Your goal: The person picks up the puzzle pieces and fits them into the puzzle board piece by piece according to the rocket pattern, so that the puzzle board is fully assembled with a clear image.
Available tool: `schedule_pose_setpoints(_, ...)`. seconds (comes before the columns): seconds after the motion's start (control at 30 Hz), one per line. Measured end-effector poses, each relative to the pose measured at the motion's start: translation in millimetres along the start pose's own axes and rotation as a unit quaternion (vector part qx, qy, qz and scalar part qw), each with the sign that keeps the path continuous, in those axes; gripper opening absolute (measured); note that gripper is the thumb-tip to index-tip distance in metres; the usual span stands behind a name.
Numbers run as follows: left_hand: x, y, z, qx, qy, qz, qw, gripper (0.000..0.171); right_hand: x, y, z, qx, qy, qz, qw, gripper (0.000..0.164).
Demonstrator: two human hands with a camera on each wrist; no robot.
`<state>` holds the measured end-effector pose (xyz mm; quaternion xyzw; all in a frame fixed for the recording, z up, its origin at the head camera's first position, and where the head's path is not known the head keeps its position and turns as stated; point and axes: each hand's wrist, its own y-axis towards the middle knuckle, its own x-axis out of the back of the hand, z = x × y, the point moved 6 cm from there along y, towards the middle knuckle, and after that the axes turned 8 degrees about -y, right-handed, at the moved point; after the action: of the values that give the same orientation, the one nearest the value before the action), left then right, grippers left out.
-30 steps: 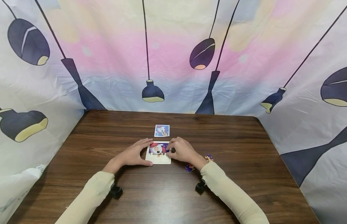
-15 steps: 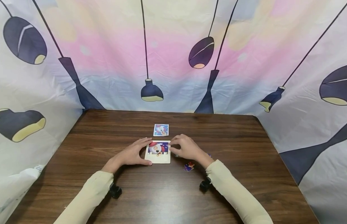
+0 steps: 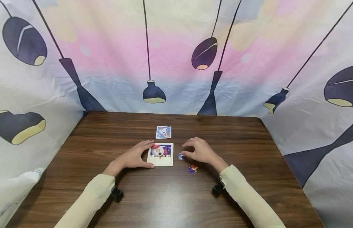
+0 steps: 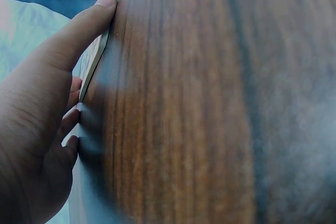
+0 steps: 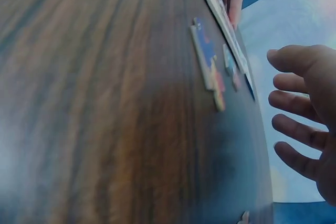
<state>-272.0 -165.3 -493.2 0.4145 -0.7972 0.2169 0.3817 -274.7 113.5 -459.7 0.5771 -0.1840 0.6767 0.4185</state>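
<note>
A jigsaw puzzle board (image 3: 162, 161) lies on the table, its upper part filled with a cartoon face in red, white and purple and its lower part bare cream. My left hand (image 3: 133, 156) holds the board at its left side, thumb at the near corner and fingers at the far one; in the left wrist view the thumb (image 4: 89, 27) presses its edge. To the right, my right hand (image 3: 200, 151) hovers with loosely bent fingers and nothing between them. A small blue puzzle piece (image 3: 181, 156) lies beneath its thumb. Nearer to me are purple and orange puzzle pieces (image 3: 192, 169).
A printed picture card (image 3: 163, 132) with a similar cartoon lies beyond the board. Another small piece (image 5: 244, 217) shows at the lower edge of the right wrist view. A lamp-patterned cloth (image 3: 176, 63) hangs behind the wooden table (image 3: 122, 126).
My right hand has drawn back rightward from the board, uncovering the blue puzzle piece, and its fingers have parted. A purple patch now shows at the picture's right side. My left hand stays in place.
</note>
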Motion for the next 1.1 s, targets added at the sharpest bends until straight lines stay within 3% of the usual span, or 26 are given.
schedule_pose_setpoints(0.47, -0.2, -0.3, -0.6, 0.001, -0.005, -0.001, 1.0000, 0.114, -11.4, -9.0, -4.0, -0.015, -0.046, 0.042, 0.998, 0.037)
schedule_pose_setpoints(1.1, -0.3, -1.7, -1.7, 0.007, -0.010, -0.002, 0.9999, 0.114, -13.1, -8.0, 5.8, 0.015, -0.069, 0.040, 0.997, 0.029)
